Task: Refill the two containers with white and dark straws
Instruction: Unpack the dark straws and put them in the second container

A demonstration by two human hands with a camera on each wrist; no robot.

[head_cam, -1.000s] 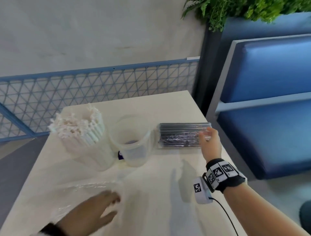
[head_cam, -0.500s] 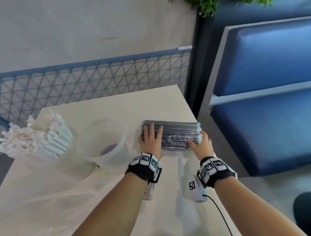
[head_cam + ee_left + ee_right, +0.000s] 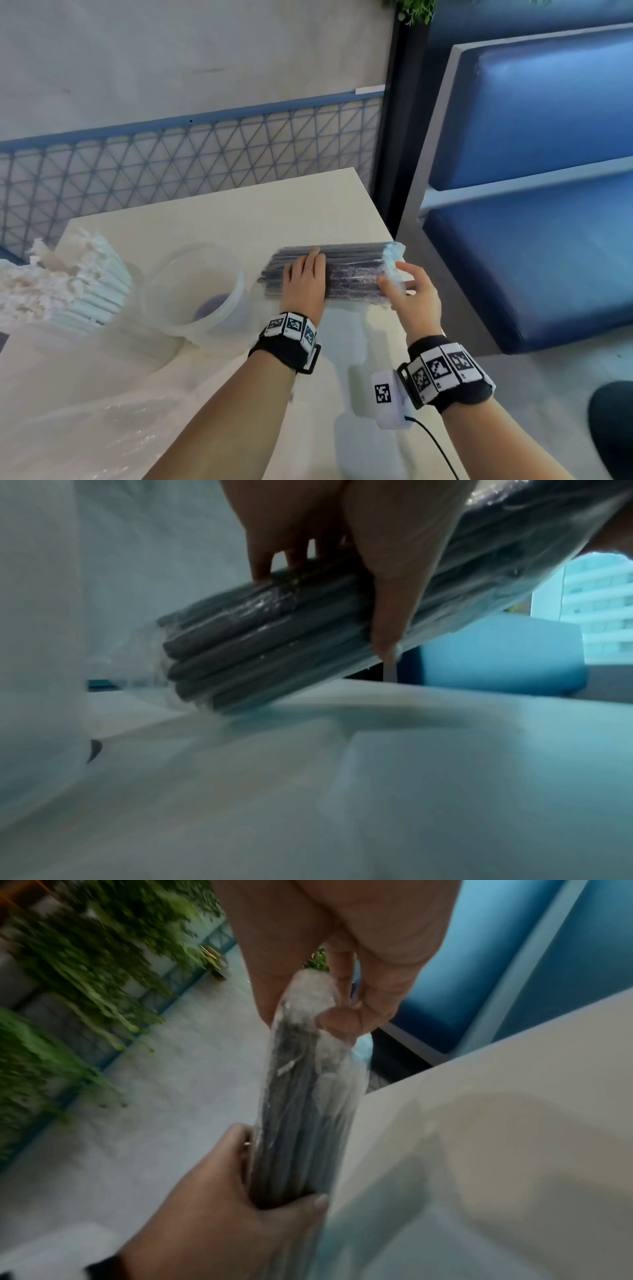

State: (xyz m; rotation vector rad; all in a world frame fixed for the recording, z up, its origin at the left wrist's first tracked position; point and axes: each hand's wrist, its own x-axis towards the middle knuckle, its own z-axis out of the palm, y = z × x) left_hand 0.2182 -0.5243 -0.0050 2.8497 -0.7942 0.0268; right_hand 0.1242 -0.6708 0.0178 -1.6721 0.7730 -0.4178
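A plastic-wrapped pack of dark straws (image 3: 346, 274) is lifted a little off the table near its right edge, its right end raised. My left hand (image 3: 305, 277) grips its left part, fingers over the top and thumb underneath (image 3: 387, 631). My right hand (image 3: 400, 287) pinches the bunched clear wrap at the right end (image 3: 329, 1010). To the left stands an empty clear container (image 3: 202, 291) with a dark spot at its bottom. Further left, a second container holds several white paper-wrapped straws (image 3: 68, 291).
Crumpled clear plastic film (image 3: 96, 421) lies on the cream table (image 3: 239, 212) at the near left. A blue padded bench (image 3: 534, 212) stands just past the table's right edge. A blue mesh fence (image 3: 191, 161) runs behind the table.
My left hand came from the film at the near left onto the dark pack and grasped it. My right hand shifted to the pack's end wrap, and the pack rose off the table.
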